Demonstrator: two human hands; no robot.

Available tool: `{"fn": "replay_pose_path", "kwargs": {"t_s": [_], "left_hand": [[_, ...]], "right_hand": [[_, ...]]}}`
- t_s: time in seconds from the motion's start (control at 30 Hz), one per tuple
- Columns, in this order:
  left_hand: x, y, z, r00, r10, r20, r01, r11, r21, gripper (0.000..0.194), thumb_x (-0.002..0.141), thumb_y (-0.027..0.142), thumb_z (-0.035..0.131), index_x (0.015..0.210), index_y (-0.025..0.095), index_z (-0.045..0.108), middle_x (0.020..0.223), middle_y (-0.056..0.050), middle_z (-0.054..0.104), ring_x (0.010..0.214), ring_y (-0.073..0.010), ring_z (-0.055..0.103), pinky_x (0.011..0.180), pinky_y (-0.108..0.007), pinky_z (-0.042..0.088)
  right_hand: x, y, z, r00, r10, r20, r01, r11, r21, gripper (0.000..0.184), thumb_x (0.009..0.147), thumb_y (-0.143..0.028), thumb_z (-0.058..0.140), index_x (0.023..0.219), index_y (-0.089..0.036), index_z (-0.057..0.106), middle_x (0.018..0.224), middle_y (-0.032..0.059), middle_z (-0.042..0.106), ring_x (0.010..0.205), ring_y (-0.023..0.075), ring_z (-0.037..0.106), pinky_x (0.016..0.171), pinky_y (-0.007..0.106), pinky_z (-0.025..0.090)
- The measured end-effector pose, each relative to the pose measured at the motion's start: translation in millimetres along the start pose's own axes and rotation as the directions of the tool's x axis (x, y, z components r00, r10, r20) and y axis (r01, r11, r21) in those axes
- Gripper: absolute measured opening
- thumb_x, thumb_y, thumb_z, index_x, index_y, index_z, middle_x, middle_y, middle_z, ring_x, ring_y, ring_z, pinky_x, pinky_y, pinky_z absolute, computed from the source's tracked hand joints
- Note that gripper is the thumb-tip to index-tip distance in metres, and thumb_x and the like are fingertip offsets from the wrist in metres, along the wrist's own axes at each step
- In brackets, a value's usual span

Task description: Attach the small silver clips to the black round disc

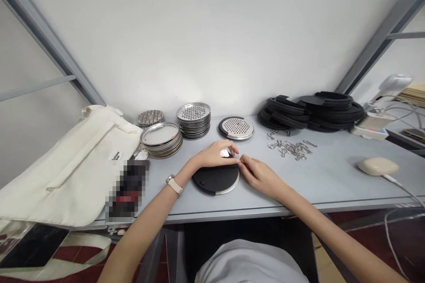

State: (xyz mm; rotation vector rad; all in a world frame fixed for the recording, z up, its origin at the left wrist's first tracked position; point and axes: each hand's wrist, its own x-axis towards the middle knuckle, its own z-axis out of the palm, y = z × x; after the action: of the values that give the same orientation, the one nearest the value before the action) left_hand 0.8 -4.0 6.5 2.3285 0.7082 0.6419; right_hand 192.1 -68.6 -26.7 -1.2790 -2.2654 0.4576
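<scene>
In front of me on the grey table lies a round black disc (215, 179) with a bare silver rim at its lower right. My left hand (215, 154) lies across its far side, with thumb and fingers closed at the disc's right edge. A small white wad (225, 153) shows between those fingers. My right hand (260, 176) is closed in a pinch at the same edge, its fingertips meeting the left thumb tip. Whatever sits between the fingertips is too small to make out. Behind the hands rests a round grater (237, 127) with a partly black rim.
To the left stand stacks of metal grater discs (193, 119) and plain metal discs (161, 139), beside a cream bag (76, 172). Small metal clips (292, 148) lie right of centre, before piled black rings (328, 110). A corded beige mouse-shaped device (377, 166) sits far right.
</scene>
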Motion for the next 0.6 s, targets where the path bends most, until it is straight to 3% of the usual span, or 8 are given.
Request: {"fn": "replay_pose_path", "kwargs": {"t_s": [0.1,0.3,0.6], "left_hand": [[-4.1,6.2,-8.0,0.997,0.038,0.068,-0.043,0.997,0.060,0.040,0.067,0.037,0.073,0.099,0.018,0.058,0.097,-0.004,0.061,0.093,-0.0165,0.055,0.085,-0.028,0.042],[-5.0,6.7,-5.6,0.994,0.040,0.098,-0.051,0.992,0.119,0.021,0.069,0.025,0.068,0.086,0.017,0.059,0.091,-0.003,0.062,0.088,-0.0159,0.055,0.082,-0.027,0.042],[-5.0,3.1,-2.1,0.995,0.043,0.090,-0.049,0.997,0.057,0.020,0.070,0.025,0.068,0.086,0.016,0.062,0.094,-0.004,0.060,0.087,-0.0145,0.056,0.081,-0.026,0.042]], "right_hand": [[0.1,0.4,-0.1,1.000,0.005,0.012,-0.005,1.000,-0.008,0.022,0.094,-0.031,0.027,0.081,-0.022,0.041,0.065,0.0002,0.054,0.057,0.0148,0.049,0.056,0.025,0.034],[0.2,3.1,1.5,0.999,-0.038,0.011,0.039,0.995,-0.087,0.023,0.095,-0.029,0.025,0.083,-0.021,0.044,0.065,0.0009,0.055,0.059,0.0158,0.051,0.058,0.025,0.035],[-0.4,5.7,2.7,0.996,-0.075,0.040,0.079,0.990,-0.118,0.025,0.095,-0.028,0.026,0.083,-0.020,0.046,0.069,0.0030,0.056,0.063,0.0157,0.051,0.062,0.026,0.036]]}}
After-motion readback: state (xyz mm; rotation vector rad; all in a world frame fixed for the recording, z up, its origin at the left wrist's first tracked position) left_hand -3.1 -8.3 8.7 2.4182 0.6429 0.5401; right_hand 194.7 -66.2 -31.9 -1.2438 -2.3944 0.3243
